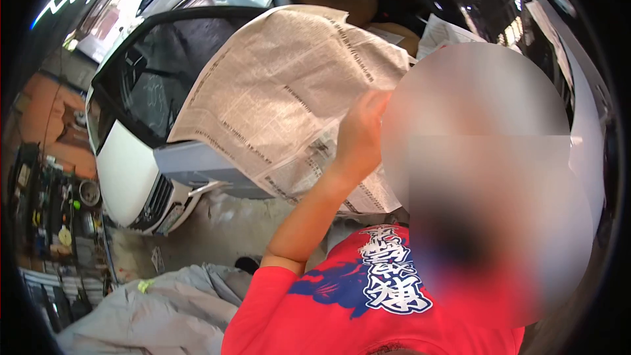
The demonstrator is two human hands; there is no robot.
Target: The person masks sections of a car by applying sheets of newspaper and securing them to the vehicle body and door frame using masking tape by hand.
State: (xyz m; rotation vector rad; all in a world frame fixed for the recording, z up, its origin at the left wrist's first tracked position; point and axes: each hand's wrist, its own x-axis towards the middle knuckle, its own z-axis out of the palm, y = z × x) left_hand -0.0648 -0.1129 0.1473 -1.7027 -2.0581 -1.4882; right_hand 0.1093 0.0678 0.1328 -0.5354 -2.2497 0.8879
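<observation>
A large printed newspaper sheet [282, 85] spreads over the side of a grey car door [210, 164] with a black window frame. My left hand [365, 128] is at the sheet's right part, with its fingers curled against the paper; the fingertips run into a blurred patch. That patch covers the right side of the view, and my right hand cannot be made out. My red shirt [322, 315], with white and blue printing, fills the bottom.
A white car front [125, 167] is beyond the door at the left. Grey cloth [164, 309] lies at the lower left, near shelves of tools and parts [66, 217]. More paper [447, 34] and dark glossy car panels are at the upper right.
</observation>
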